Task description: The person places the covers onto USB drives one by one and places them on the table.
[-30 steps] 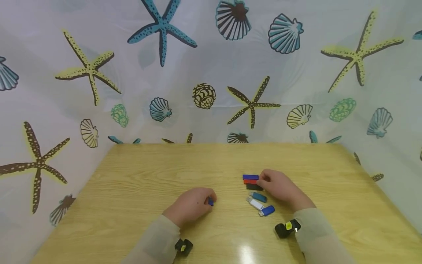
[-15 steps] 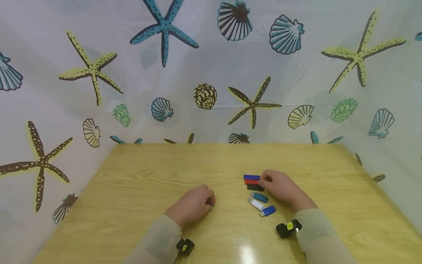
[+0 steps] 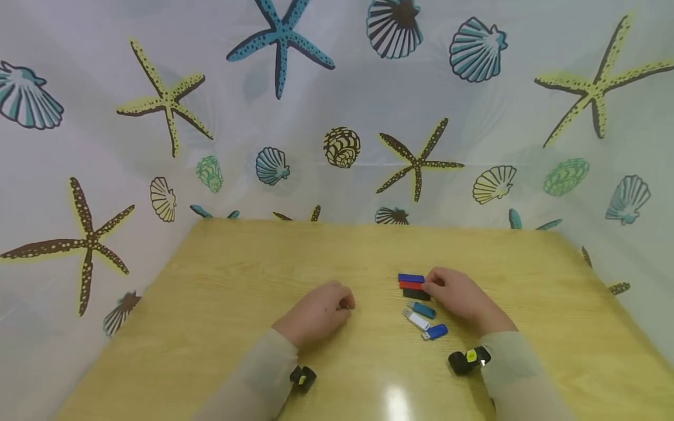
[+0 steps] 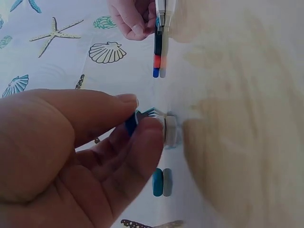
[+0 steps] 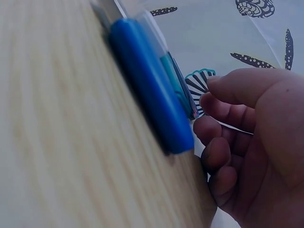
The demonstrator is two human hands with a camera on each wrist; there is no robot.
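Note:
My left hand (image 3: pixel 318 316), left of the middle of the table, pinches a small blue USB stick (image 4: pixel 130 124) between thumb and fingertip. Its back hides the stick in the head view. My right hand (image 3: pixel 458 295) rests at the right ends of a row of blue (image 3: pixel 411 278), red (image 3: pixel 409 285) and black (image 3: pixel 416 294) sticks. Loosely curled, its fingers show nothing held in the right wrist view. In front of that row lie a teal USB stick (image 3: pixel 423 310), a white USB stick (image 3: pixel 416 319) and a blue USB stick (image 3: pixel 435 332).
Past the left fingers, the left wrist view shows a whitish block (image 4: pixel 170 130) and a teal rounded piece (image 4: pixel 157 182). The wooden table (image 3: pixel 253 257) ends against a shell-and-starfish-printed sheet (image 3: pixel 295 117) at the back and sides.
My left hand has shifted slightly away from me, and the blue stick seen under its fingers is now hidden in the head view. The right hand stays by the row. The head view has shifted slightly.

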